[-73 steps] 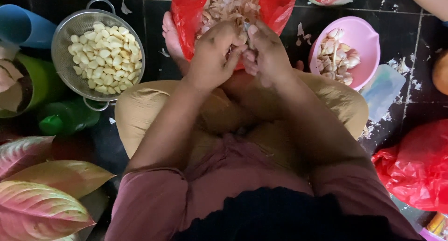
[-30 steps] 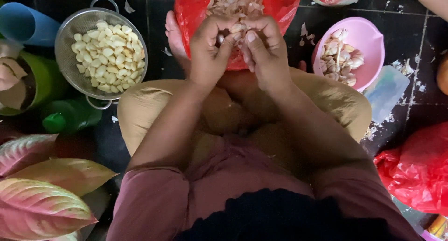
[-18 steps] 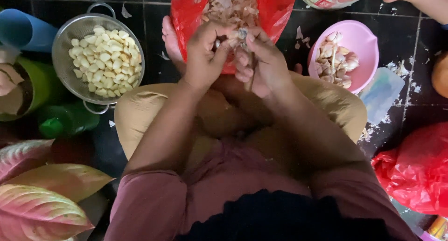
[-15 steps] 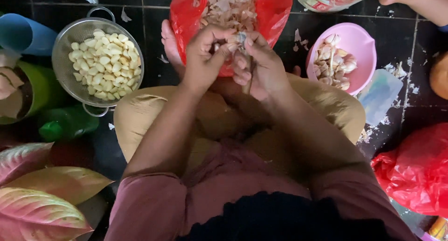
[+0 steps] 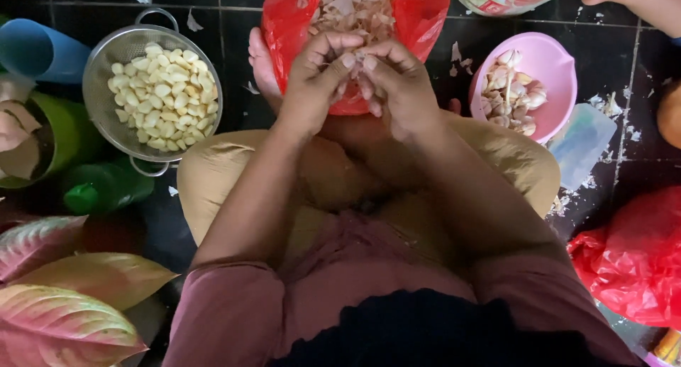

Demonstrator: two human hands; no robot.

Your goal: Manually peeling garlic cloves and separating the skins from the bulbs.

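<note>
Since the earlier frame, both hands have been drawn slightly closer together over the bag, and the fingertips have been brought into a tighter pinch; the surrounding vessels have not been shifted.

Nearest the camera, crossed legs in tan trousers [image 5: 234, 175] are seen, with large pink-green leaves [image 5: 64, 317] at the lower left. Above the lap, the left hand [image 5: 312, 86] and the right hand [image 5: 397, 90] are held touching at the fingertips. A garlic clove [image 5: 352, 57] is pinched between them, both hands being closed on it, the thumbnails apparently being worked at its skin. Whether a blade is held cannot be told.

Directly beneath the hands, a red plastic bag [image 5: 291, 19] full of papery peelings [image 5: 355, 8] is spread open. A slip is judged possible: the clove is small and gripped only by fingertips, so it could be dropped among the peelings and lost there. A nail could also be driven under too hard and the clove bruised.

To the left, a metal colander [image 5: 106, 62] of peeled cloves [image 5: 163, 97] is set well apart from the hands; a careless toss could miss it. To the right, a pink bowl [image 5: 553, 62] of unpeeled cloves [image 5: 511, 94] is placed near the knee and could be knocked over by it. Farther off, another person's hand [image 5: 638, 1] is seen at the top right corner.
</note>
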